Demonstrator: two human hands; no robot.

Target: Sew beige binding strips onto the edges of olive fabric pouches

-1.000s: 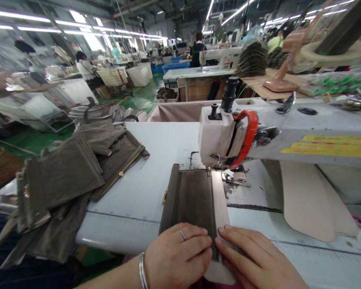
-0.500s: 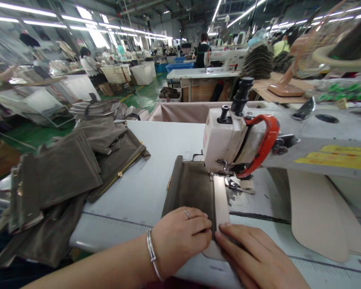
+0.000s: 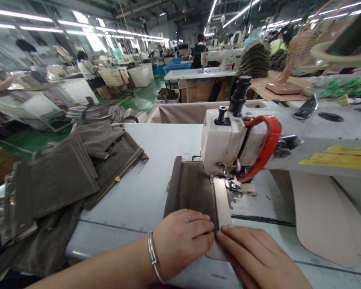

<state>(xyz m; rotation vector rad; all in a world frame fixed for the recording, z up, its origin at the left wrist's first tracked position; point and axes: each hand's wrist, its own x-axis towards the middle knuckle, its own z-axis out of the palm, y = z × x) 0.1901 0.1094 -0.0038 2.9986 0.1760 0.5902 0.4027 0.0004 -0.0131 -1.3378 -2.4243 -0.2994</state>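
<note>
A dark olive-brown fabric panel [image 3: 195, 188] with a zipper along its left side lies under the head of a sewing machine [image 3: 221, 140]. Along the panel's right edge runs a beige strip [image 3: 222, 204], its top end beneath the presser foot. My left hand [image 3: 183, 241], wearing a ring and a silver bangle, presses on the panel's near end with curled fingers. Right beside it, my right hand [image 3: 258, 253] has its fingertips on the beige strip, fingers together. The thumbs of both hands are hidden, and so is part of the near edge.
Dark fabric pieces with zippers [image 3: 60, 176] are heaped on the left of the white table [image 3: 156, 156]. Beige panels [image 3: 319, 216] hang over the right side under the machine arm. Farther back stand a fan [image 3: 284, 86], another sewing table [image 3: 198, 74] and several people.
Both hands keep their hold beside the seam, with hardly any movement against the panel. The whole view has shifted slightly.
</note>
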